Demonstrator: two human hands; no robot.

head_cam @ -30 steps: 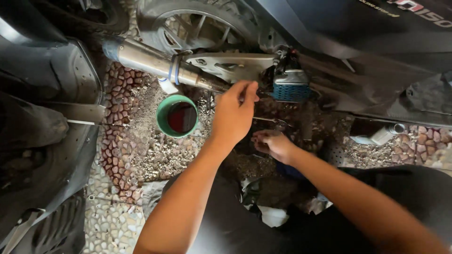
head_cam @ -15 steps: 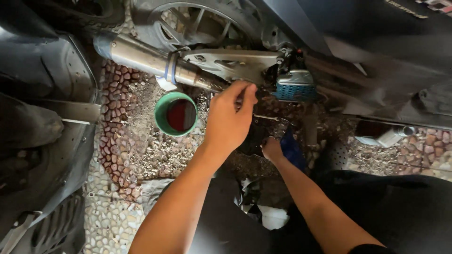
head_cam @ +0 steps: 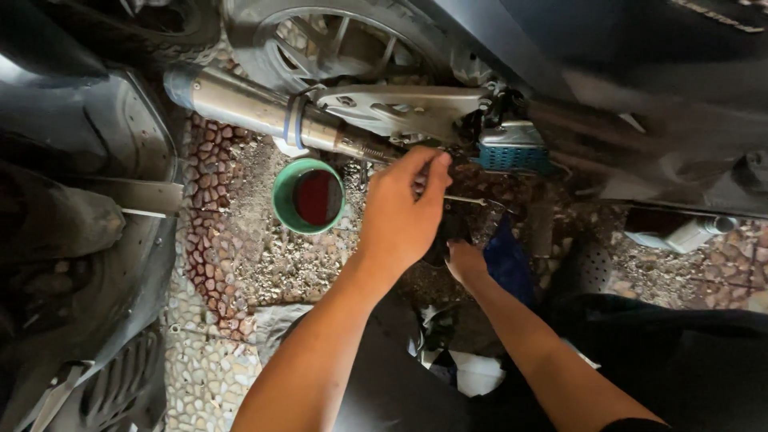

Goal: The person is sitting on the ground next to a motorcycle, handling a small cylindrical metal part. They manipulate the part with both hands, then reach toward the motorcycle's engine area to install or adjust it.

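My left hand (head_cam: 402, 210) reaches up to the underside of a motorcycle, thumb and fingertips pinched on a small dark fitting (head_cam: 453, 158) just left of a blue-grey foot peg (head_cam: 512, 147). Below it, my right hand (head_cam: 467, 262) is half hidden behind the left; its fingers are against a dark part and I cannot see its grip. A blue cloth (head_cam: 507, 264) lies right beside that hand. A silver exhaust pipe (head_cam: 256, 108) and a grey bracket (head_cam: 400, 108) run above both hands.
A green cup of dark red liquid (head_cam: 309, 196) stands on the pebbled ground (head_cam: 232, 240), left of my left hand. The rear wheel (head_cam: 336, 40) is at the top. Dark body panels (head_cam: 72, 240) lie at the left, white rags (head_cam: 472, 372) near my knees.
My right hand has slid left and tucked under the left hand. The left hand has stayed at the fitting. The view has shifted slightly.
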